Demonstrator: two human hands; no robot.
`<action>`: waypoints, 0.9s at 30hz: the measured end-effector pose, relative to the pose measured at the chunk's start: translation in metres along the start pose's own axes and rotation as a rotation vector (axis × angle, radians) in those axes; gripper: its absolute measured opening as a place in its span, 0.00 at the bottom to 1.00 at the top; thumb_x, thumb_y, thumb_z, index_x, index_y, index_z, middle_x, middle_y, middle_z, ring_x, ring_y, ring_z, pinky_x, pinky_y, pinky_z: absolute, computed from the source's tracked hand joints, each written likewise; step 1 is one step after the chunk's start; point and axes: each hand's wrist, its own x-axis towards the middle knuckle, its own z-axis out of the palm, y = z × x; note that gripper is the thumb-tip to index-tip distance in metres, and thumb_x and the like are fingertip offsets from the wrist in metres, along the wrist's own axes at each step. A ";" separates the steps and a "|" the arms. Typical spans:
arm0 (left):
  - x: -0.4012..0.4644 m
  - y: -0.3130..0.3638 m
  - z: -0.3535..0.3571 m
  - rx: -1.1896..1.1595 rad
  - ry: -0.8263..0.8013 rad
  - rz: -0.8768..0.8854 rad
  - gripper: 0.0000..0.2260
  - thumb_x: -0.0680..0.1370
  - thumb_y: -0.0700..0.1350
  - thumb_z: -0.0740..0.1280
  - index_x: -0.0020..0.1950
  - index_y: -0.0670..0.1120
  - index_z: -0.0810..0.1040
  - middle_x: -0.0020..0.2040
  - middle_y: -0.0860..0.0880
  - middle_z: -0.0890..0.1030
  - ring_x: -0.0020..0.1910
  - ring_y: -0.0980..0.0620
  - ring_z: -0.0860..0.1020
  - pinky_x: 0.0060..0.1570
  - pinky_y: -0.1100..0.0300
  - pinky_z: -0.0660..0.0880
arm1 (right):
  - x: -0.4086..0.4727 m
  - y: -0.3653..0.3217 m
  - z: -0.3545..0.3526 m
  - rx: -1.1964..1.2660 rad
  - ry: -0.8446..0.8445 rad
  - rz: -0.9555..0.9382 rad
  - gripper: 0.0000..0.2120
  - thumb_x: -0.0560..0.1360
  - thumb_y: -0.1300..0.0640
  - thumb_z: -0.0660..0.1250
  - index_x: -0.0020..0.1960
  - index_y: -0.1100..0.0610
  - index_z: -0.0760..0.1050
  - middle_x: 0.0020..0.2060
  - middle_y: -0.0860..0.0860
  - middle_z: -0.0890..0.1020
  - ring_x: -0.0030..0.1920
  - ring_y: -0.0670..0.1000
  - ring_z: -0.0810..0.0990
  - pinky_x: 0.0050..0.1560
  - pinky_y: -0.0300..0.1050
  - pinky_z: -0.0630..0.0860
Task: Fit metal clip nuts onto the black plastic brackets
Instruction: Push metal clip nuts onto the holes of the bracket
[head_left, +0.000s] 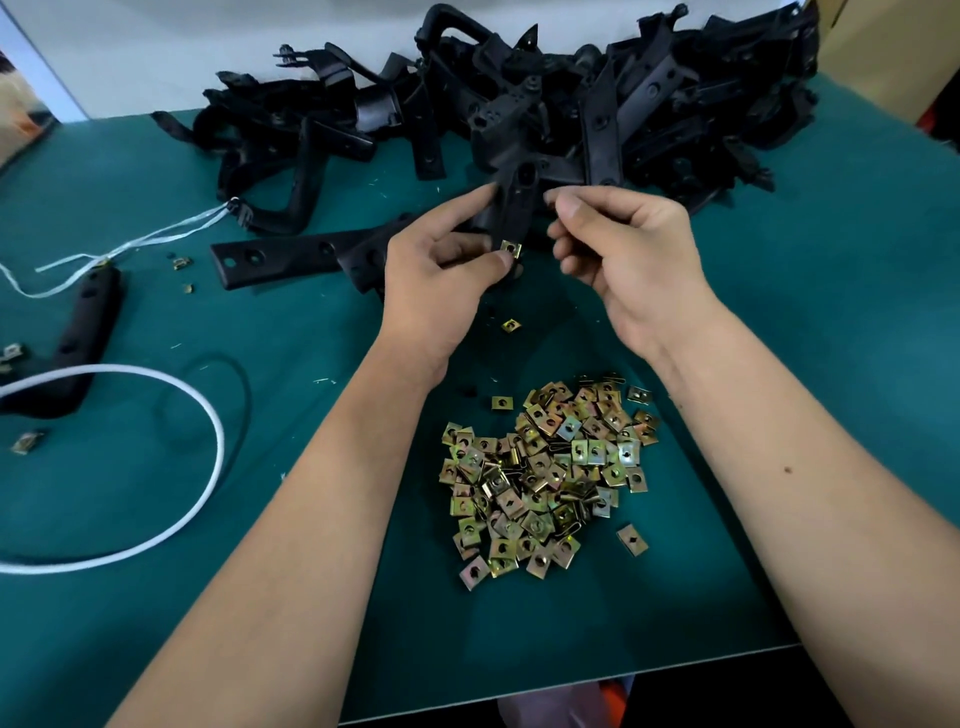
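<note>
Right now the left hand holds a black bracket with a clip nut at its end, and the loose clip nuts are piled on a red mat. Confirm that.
Wrong on one point: the mat is teal green, not red. The head view shows the left hand holding the black bracket, clip nut at its end, and the clip nut pile.

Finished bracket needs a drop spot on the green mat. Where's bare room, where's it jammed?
Bare: the green mat right of the right hand, below the bracket heap; also the near left corner, below the white cord loop. Crowded: the far edge under the heap, the centre with the clip nut pile, and the left side with loose brackets and string.
</note>
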 end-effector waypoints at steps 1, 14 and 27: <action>0.000 0.000 0.001 -0.011 -0.005 -0.002 0.24 0.74 0.30 0.72 0.68 0.48 0.80 0.51 0.38 0.86 0.50 0.41 0.86 0.62 0.43 0.79 | 0.001 -0.001 0.000 0.065 0.004 0.039 0.07 0.80 0.66 0.68 0.55 0.64 0.83 0.36 0.54 0.83 0.35 0.47 0.80 0.35 0.37 0.77; 0.000 0.000 0.001 -0.075 -0.067 -0.028 0.23 0.75 0.30 0.71 0.68 0.48 0.80 0.42 0.49 0.86 0.45 0.45 0.86 0.52 0.54 0.81 | -0.001 -0.004 0.001 0.147 0.039 0.069 0.05 0.81 0.65 0.67 0.50 0.62 0.82 0.35 0.54 0.84 0.33 0.46 0.79 0.31 0.35 0.75; 0.000 -0.001 0.000 -0.051 -0.111 -0.046 0.24 0.76 0.30 0.71 0.70 0.47 0.79 0.48 0.39 0.85 0.45 0.45 0.86 0.57 0.50 0.81 | -0.002 0.006 0.004 -0.068 0.093 -0.140 0.07 0.76 0.69 0.72 0.54 0.63 0.81 0.39 0.55 0.86 0.37 0.50 0.84 0.36 0.40 0.79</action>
